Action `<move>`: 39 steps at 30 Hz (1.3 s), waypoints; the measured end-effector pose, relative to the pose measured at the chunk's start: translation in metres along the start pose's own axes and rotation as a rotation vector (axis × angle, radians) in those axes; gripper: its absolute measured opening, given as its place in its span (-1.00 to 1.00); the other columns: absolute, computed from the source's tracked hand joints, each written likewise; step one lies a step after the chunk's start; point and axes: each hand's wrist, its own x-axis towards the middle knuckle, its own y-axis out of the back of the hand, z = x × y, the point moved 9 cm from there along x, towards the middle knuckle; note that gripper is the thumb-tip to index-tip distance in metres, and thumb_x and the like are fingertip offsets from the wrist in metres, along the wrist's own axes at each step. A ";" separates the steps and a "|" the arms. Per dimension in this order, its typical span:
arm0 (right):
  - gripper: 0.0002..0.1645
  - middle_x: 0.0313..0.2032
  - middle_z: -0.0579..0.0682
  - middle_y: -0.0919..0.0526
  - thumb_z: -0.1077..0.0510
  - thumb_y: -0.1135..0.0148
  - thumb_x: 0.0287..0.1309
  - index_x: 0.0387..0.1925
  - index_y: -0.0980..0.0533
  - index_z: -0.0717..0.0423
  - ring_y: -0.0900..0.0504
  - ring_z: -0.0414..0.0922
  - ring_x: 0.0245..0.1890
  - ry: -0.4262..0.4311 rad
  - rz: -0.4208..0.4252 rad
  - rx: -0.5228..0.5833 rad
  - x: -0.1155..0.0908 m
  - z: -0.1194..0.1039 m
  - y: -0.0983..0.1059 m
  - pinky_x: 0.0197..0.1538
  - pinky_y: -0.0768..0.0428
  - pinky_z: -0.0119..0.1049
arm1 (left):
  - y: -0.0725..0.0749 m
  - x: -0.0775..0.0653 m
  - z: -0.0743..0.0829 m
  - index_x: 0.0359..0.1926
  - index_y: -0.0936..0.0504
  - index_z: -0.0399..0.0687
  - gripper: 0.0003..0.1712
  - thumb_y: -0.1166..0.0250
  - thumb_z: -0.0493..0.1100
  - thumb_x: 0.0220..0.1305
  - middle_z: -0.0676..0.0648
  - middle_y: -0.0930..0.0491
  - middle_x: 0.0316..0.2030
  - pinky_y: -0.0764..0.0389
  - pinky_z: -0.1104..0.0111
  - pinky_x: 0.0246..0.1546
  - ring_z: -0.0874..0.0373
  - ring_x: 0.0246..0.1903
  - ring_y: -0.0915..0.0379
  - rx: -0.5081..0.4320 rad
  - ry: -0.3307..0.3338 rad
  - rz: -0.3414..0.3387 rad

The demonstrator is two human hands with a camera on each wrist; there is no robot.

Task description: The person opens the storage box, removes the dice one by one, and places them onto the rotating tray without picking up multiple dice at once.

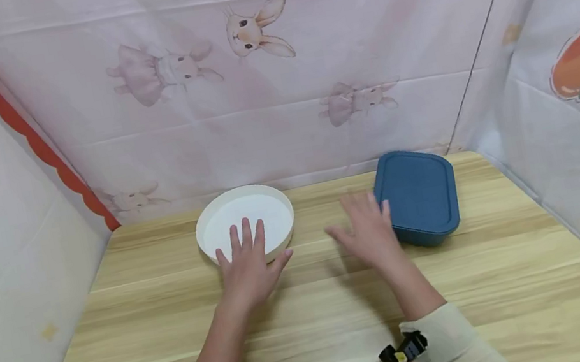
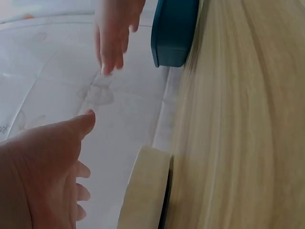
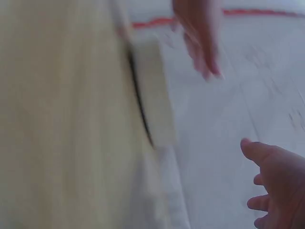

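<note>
head view: two bare hands are over a light wooden table (image 1: 316, 331), and neither one holds a thing. the left hand (image 1: 248, 272) is in front of a round white dish with a low rim (image 1: 242, 207), which sits on the far left part of the table. its fingers are straight and spread apart, with the thumb out to the right. from above, the fingers look laid over the dish, but the left wrist view shows a gap, so they do not touch it.

the right hand (image 1: 372, 234) is just left of a dark blue box with round corners and a flat lid (image 1: 419, 194), on the far right. its fingers look apart too, though they are blurry, and nothing is in them. the left wrist view shows a gap between this hand and the box. the lid is on. behind the table is a pink cloth with bunnies on it (image 1: 261, 82).

i think this is a between step, with the hands near the things but not on them. i cannot tell if they are coming or going. to take the dish or the box, the next move needs a hand to go down and bend its fingers round the side.
</note>
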 end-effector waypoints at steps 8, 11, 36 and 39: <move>-0.14 0.47 0.29 -0.14 -0.22 -0.14 0.32 0.46 -0.20 0.14 0.08 0.36 0.48 -0.188 0.226 0.195 -0.006 0.095 0.075 0.45 0.09 0.38 | -0.003 0.006 0.036 0.56 0.00 -0.01 -0.04 -0.03 0.39 0.36 -0.15 0.14 0.56 0.22 -0.20 0.48 -0.07 0.56 0.34 -0.224 -0.149 0.019; -0.17 0.46 0.27 -0.15 -0.20 -0.13 0.33 0.45 -0.21 0.14 0.01 0.30 0.48 -0.336 0.287 0.293 -0.017 0.139 0.089 0.49 0.00 0.25 | -0.008 0.010 0.055 0.54 -0.06 -0.06 -0.10 -0.06 0.31 0.40 -0.12 0.06 0.55 0.10 -0.09 0.51 -0.02 0.55 0.23 -0.363 -0.203 -0.007; -0.41 0.50 -0.03 -0.16 0.15 0.06 0.48 0.48 -0.20 0.01 -0.11 -0.15 0.49 -0.623 0.187 0.913 -0.024 0.193 0.025 0.52 -0.15 -0.20 | -0.090 0.035 0.131 0.47 -0.19 -0.24 -0.24 -0.11 0.10 0.46 -0.25 -0.31 0.40 -0.35 0.12 0.37 -0.06 0.39 -0.26 -1.026 -0.077 -0.309; -0.42 0.49 -0.02 -0.19 0.15 0.06 0.48 0.47 -0.21 0.02 -0.13 -0.14 0.48 -0.607 0.200 0.899 -0.021 0.184 0.022 0.51 -0.17 -0.20 | -0.099 0.035 0.137 0.49 -0.13 -0.24 -0.24 -0.14 0.03 0.46 -0.25 -0.25 0.42 -0.34 0.16 0.38 -0.04 0.41 -0.20 -1.094 -0.041 -0.312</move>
